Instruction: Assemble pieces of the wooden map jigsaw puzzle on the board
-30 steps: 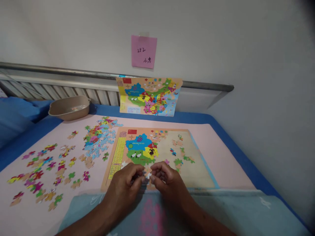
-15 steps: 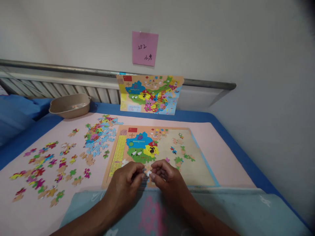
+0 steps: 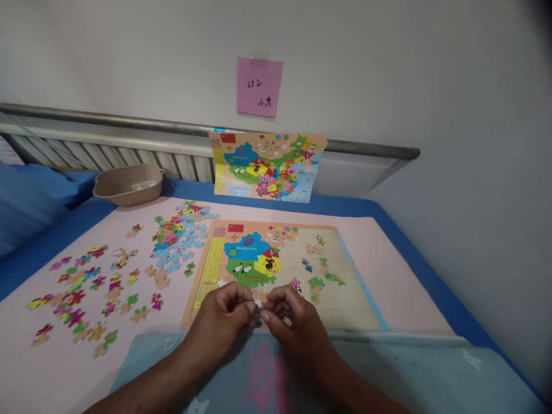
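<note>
Over the lower edge of the puzzle board [image 3: 353, 313], my left hand [image 3: 228, 313] and my right hand [image 3: 291, 313] face each other with curled fingers. A small whitish puzzle piece [image 3: 257, 303] shows between their fingertips, pinched from both sides; most of it is hidden. Behind my hands, the joined left part of the map puzzle [image 3: 245, 250] shows a blue, a green and a yellow region. Several loose pieces lie on the bare right side of the board, among them a green cluster [image 3: 316, 284] and a pink panda piece [image 3: 296, 286].
Many loose puzzle pieces [image 3: 114, 284] are spread on the pink tabletop [image 3: 401, 276] at left. A beige basket [image 3: 129, 185] stands at the back left. The printed reference map [image 3: 267, 167] leans on a metal rail [image 3: 371, 148]. A teal cloth [image 3: 388, 368] covers the front edge.
My fingertips have drawn slightly closer around the whitish piece. The view has shifted a little, so the scene sits slightly further right.
</note>
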`<state>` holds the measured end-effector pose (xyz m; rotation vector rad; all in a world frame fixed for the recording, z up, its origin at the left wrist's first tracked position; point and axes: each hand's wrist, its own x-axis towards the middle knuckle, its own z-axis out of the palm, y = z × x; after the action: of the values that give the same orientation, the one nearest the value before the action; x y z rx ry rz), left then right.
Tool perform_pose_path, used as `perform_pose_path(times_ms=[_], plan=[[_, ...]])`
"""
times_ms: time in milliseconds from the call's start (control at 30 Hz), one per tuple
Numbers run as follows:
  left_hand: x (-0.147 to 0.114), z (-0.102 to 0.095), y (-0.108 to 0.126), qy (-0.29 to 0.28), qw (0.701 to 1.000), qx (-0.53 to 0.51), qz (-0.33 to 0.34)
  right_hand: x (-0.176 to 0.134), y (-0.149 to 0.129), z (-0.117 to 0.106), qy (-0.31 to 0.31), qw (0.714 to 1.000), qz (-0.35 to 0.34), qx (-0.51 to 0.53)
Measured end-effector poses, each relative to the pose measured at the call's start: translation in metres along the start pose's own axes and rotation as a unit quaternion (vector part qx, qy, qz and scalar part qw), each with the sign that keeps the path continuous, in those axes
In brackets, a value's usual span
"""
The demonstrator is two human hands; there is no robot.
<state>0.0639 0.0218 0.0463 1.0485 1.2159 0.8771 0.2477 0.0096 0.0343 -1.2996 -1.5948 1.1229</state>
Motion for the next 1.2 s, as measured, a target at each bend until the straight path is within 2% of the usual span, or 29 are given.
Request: perform_pose_path(times_ms=[100,267,367,567,667,900,1033,1200], plan=[[0.001,-0.002,0.002,0.013,1.0,0.013,0.009,-0.001,0.0,-0.002,-0.011,1.0,-0.011,-0.01],[-0.001,-0.005,0.003,0.003,0.998,0.056,0.018,0.001,-0.003,-0.006,0.022,0.999,-0.029,-0.007],[-0.004,-0.004,0.003,-0.017,0.997,0.074,0.018,0.001,-0.007,-0.006,-0.017,0.999,-0.048,0.002],[-0.003,-0.003,0.01,0.013,0.998,0.038,0.038,0.0,-0.005,-0.001,-0.038,0.993,0.048,0.101],[-0.002,-0.002,0.012,0.025,0.999,0.004,0.03,0.001,-0.001,0.002,-0.027,0.982,0.08,0.167],[0.002,-0.001,0.0,-0.007,1.0,-0.014,-0.011,0.002,0.004,0.01,-0.026,0.963,0.118,0.241],[0.003,-0.002,-0.001,-0.009,1.0,-0.01,-0.011,0.002,0.004,0.012,-0.038,0.956,0.128,0.262],[0.003,-0.002,0.0,-0.014,1.0,-0.012,-0.012,0.003,0.003,0.013,-0.02,0.951,0.126,0.28]])
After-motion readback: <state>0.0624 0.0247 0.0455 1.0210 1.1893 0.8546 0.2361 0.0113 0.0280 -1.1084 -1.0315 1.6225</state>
